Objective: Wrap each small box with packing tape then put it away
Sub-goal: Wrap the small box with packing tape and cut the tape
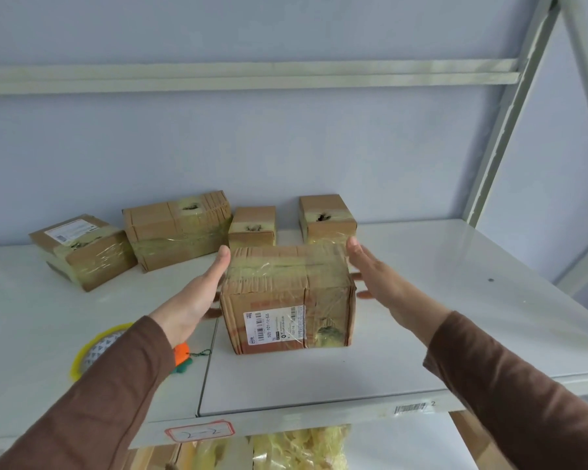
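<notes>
A taped box (pixel 287 298) sits on the shelf (pixel 421 300), its label reading "505-101-16-626". The left hand (pixel 197 293) and right hand (pixel 381 279) flank it, fingers straight.

soft even daylight, bowed edges

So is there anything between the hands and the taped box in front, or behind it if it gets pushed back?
Nothing between: the left hand and right hand flank the taped brown cardboard box, fingers straight. Behind it, two smaller taped cardboard boxes stand near the wall, limiting push-back room.
</notes>
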